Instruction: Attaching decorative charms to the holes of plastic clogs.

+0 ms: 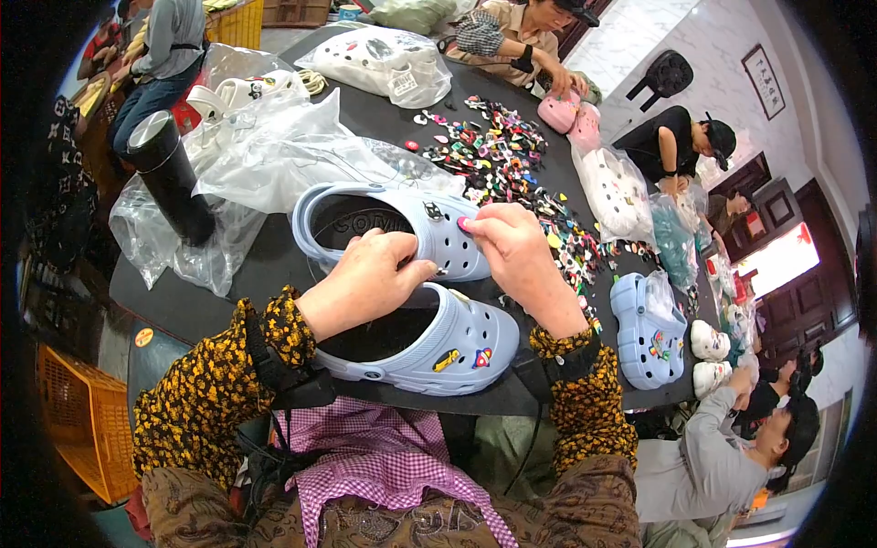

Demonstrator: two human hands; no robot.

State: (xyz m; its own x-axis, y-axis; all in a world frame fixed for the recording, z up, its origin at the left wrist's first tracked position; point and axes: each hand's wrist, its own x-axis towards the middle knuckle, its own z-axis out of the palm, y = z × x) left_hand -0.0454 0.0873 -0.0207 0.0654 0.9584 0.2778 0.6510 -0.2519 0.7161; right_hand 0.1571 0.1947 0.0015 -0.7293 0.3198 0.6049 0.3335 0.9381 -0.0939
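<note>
Two light-blue clogs lie side by side on the black table, toes to the right. On the far clog point(315, 205), a black cat-shaped charm point(433, 212) sits among the holes. My left hand point(370, 274) is closed on this clog's near rim, fingers at the foot opening and thumb along the upper. My right hand point(519, 256) pinches a small pink shoe charm point(467, 225) against the top of the toe. The near clog point(411, 356) carries a yellow charm point(446, 360) and a red-and-blue charm point(481, 358).
Loose colourful charms point(502, 146) spread across the table beyond my hands. Clear plastic bags point(274, 155) and a black cylinder point(171, 178) stand at left. Another blue clog point(649, 338) lies at right. Several people work around the table; an orange crate point(87, 425) is at lower left.
</note>
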